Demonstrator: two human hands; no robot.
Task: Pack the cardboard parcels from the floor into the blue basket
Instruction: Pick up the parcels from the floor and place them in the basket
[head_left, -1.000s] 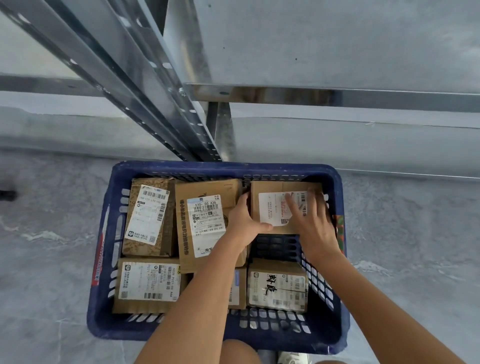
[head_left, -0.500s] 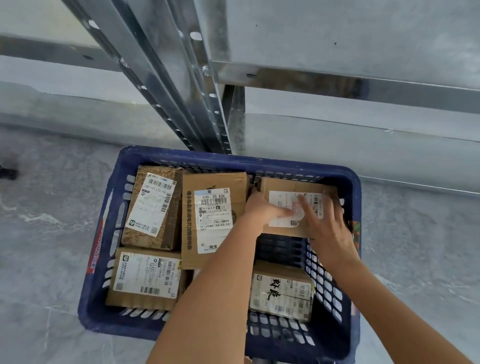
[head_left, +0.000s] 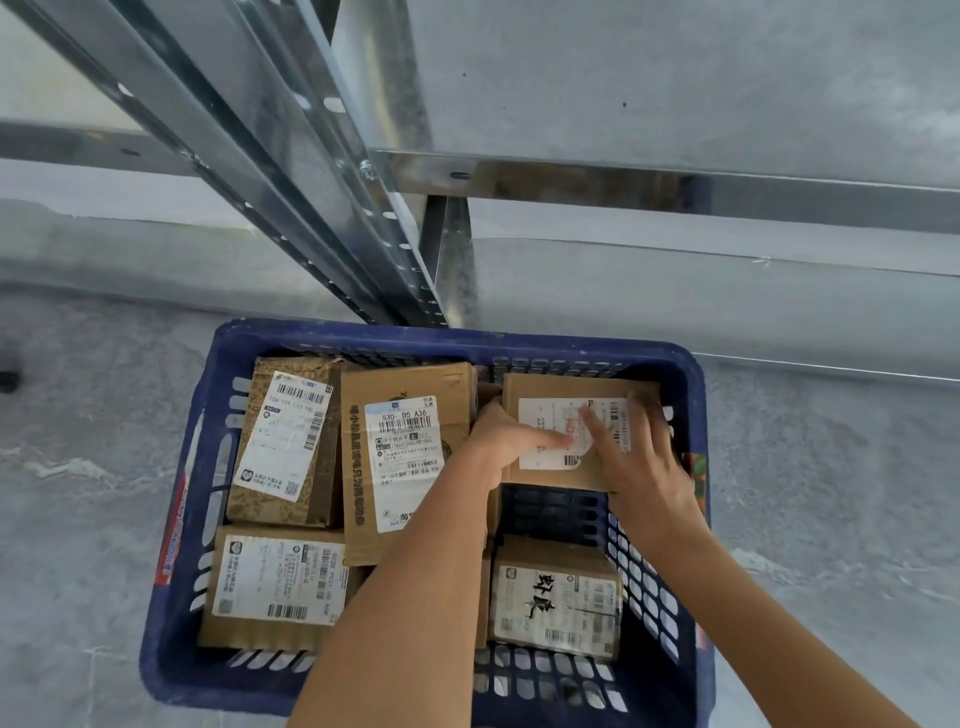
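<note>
Left hand (head_left: 500, 442) slid, gripping parcel (head_left: 550, 385); right hand (head_left: 640, 467) presses.

The dark blue slotted plastic basket (head_left: 363, 332) carries a red printed strip (head_left: 174, 525) on its left rim and a red-and-green sticker (head_left: 700, 467) on its right. The mottled brown-and-beige cardboard parcel (head_left: 260, 499) at the far left has a white label with black barcodes. The tall tan cardboard parcel (head_left: 405, 384) has black characters printed down its left side and a white label with a pale-blue header. The tan cardboard parcel at the far right (head_left: 550, 384) shows a white label with faint red print. The near-left tan parcel (head_left: 218, 623) bears a white barcode label. The near-right tan parcel (head_left: 556, 592) has a white label with bold black brush characters. The floor (head_left: 78, 467) is grey with whitish veining. The metal shelving (head_left: 623, 78) is dull silver-grey.
</note>
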